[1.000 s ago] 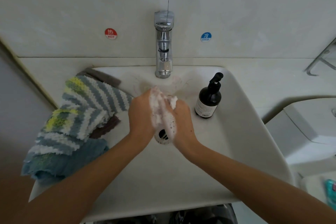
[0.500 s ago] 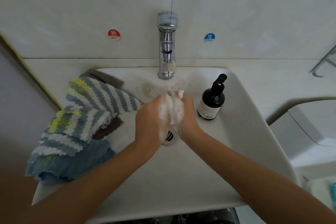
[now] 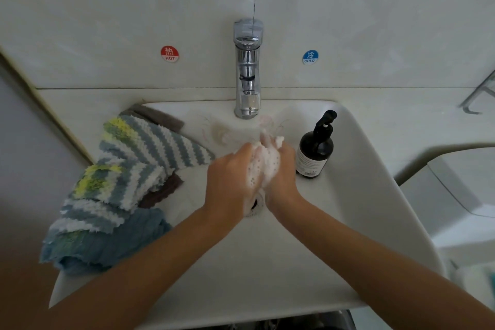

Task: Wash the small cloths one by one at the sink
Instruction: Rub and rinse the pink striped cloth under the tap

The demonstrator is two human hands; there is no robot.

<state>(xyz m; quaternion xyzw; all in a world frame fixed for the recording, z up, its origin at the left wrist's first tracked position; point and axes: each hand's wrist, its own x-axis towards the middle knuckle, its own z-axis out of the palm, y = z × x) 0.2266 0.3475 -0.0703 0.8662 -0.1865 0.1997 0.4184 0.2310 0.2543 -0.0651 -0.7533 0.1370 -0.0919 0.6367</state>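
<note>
Now both the left hand (image 3: 230,177) and right hand (image 3: 282,171) grip a soapy, probably white cloth (image 3: 263,166) mid-frame; rubbing should stay over the sink (image 3: 361,195).

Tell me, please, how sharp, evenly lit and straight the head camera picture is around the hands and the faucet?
Head view: wide-angle bending bows the wall ledge and the sink rim; the light is soft and dim, with bright glints on the chrome faucet; the left hand, right hand and the soapy white cloth between them look slightly smeared; the corners fall darker.
</note>
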